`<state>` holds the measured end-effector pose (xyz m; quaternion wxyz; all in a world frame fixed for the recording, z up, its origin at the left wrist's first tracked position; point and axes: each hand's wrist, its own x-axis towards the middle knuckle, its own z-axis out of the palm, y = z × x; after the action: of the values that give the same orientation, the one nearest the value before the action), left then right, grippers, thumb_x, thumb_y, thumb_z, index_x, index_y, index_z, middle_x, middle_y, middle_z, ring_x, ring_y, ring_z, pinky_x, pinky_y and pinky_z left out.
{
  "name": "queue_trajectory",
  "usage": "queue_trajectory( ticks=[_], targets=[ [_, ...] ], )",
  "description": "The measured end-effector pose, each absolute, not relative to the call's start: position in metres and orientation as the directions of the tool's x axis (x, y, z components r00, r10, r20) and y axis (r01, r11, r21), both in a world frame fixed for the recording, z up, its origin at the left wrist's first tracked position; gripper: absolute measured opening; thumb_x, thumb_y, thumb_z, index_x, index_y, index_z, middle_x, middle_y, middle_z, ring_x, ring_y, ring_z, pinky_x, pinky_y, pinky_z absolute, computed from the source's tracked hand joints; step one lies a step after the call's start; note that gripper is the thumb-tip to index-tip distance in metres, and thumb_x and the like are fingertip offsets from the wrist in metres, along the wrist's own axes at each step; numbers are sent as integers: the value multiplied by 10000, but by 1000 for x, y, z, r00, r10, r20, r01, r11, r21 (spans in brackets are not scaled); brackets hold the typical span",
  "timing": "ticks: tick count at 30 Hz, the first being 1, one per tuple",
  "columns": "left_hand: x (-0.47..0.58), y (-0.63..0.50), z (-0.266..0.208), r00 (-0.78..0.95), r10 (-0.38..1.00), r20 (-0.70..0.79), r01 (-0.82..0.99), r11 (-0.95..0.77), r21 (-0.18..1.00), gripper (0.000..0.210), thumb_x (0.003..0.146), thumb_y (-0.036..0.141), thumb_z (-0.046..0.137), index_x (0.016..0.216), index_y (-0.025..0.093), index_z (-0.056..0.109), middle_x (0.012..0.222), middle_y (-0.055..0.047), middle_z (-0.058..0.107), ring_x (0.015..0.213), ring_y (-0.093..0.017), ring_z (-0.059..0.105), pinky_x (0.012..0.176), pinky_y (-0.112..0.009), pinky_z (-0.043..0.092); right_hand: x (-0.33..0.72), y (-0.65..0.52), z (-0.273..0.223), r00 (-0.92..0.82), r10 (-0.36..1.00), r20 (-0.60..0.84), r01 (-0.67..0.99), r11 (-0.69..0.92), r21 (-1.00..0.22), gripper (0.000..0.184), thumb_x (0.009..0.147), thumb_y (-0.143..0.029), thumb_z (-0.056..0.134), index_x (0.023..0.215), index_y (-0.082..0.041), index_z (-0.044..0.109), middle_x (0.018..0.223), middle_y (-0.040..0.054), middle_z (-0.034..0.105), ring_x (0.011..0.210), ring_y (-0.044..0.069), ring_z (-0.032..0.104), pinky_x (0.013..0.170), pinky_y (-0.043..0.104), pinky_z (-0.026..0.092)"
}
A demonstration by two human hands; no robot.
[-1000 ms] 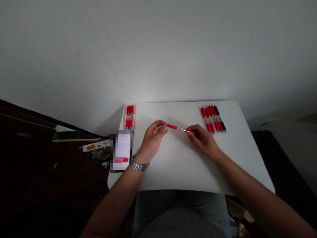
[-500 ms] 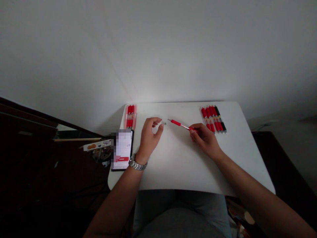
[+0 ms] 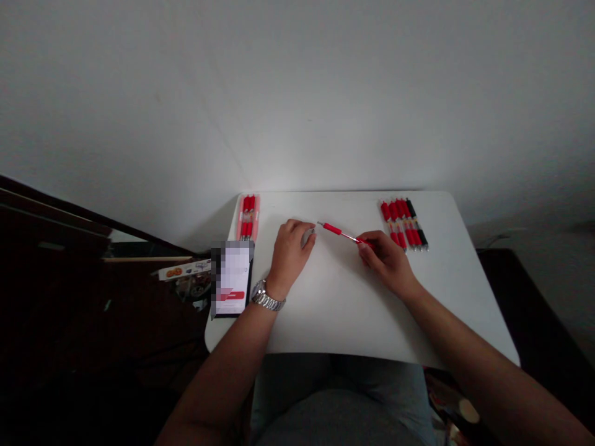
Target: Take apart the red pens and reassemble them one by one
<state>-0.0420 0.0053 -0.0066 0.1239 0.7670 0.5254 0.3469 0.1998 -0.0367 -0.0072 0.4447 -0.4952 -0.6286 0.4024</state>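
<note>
Head view: your right hand [image 3: 387,261] pinches the red pen [image 3: 338,232] by its near end. Your left hand [image 3: 292,253], just left of the pen's tip, curls on a small clear piece [image 3: 307,236].

The room is dim, and the picture comes out underexposed and a little grainy. The brightest spot is a soft glow on the wall [image 3: 297,124] just above the far edge of the tabletop [image 3: 334,297], fading outward to grey. The white tabletop catches enough light to stand out; the area off its left edge sinks into near black. Shadows are faint and soft. Lines bow toward the corners, wide-lens style. No glare, little blur.
</note>
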Motion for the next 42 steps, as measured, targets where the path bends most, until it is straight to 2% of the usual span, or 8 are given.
queue_trajectory(
  ticks=[6, 10, 12, 15, 19, 22, 31, 42],
  targets=[
    [-43, 4, -6, 197, 895, 400, 698, -414, 584, 98, 921, 154, 653, 994, 209, 688, 1024, -62, 660, 994, -231, 603, 917, -399, 501, 199, -37, -7, -109, 983, 150, 280, 175, -944, 240, 981, -446, 596, 1057, -218, 602, 738, -20, 577, 595, 117, 549, 541, 247, 442],
    [-46, 1, -4, 139, 913, 385, 574, -391, 720, 111, 931, 178, 648, 1027, 216, 690, 1028, -52, 683, 980, -203, 637, 914, -374, 513, 199, -37, -7, -112, 983, 148, 282, 175, -943, 238, 985, -440, 591, 1062, -216, 601, 729, -23, 571, 595, 115, 543, 541, 241, 442],
    [-46, 0, -2, 97, 935, 341, 429, -349, 833, 105, 936, 221, 654, 1034, 214, 690, 1020, -47, 702, 942, -179, 661, 893, -344, 526, 198, -37, -6, -117, 981, 152, 290, 180, -940, 243, 986, -443, 588, 1062, -212, 599, 731, -20, 575, 598, 115, 544, 546, 242, 443],
    [-46, -1, -2, 39, 973, 226, 118, -229, 966, 136, 923, 291, 686, 1031, 208, 691, 1014, -46, 723, 937, -161, 680, 891, -315, 530, 197, -38, -3, -131, 979, 157, 315, 191, -930, 260, 984, -459, 584, 1057, -210, 600, 719, -18, 572, 600, 122, 542, 550, 249, 441],
    [-43, -2, -3, -7, 997, 79, -248, -79, 965, 207, 871, 325, 751, 1037, 217, 693, 983, -31, 712, 943, -144, 673, 901, -298, 526, 198, -38, -2, -138, 979, 153, 353, 193, -915, 284, 980, -485, 578, 1053, -212, 607, 717, -10, 577, 600, 132, 540, 546, 261, 436],
    [-41, -2, -1, -5, 1000, 16, -381, -17, 925, 221, 827, 317, 790, 994, 218, 683, 948, -16, 699, 918, -133, 675, 894, -294, 531, 198, -38, -2, -139, 978, 154, 377, 197, -905, 293, 981, -495, 572, 1055, -214, 612, 737, 1, 591, 609, 138, 545, 552, 268, 442],
    [-37, -4, 3, 58, 998, -4, -473, 31, 880, 175, 832, 285, 784, 972, 220, 700, 921, -4, 672, 881, -112, 664, 890, -284, 540, 198, -38, -4, -158, 974, 163, 388, 213, -897, 265, 984, -468, 574, 1057, -217, 615, 759, 11, 601, 625, 146, 554, 561, 278, 448],
    [-36, -11, 4, 112, 993, 39, -359, 3, 933, 185, 849, 332, 780, 983, 225, 710, 991, -28, 685, 968, -149, 647, 900, -306, 555, 199, -39, -4, -181, 970, 162, 405, 224, -886, 253, 983, -446, 580, 1078, -215, 618, 790, 27, 636, 644, 150, 565, 563, 275, 444]
  ],
)
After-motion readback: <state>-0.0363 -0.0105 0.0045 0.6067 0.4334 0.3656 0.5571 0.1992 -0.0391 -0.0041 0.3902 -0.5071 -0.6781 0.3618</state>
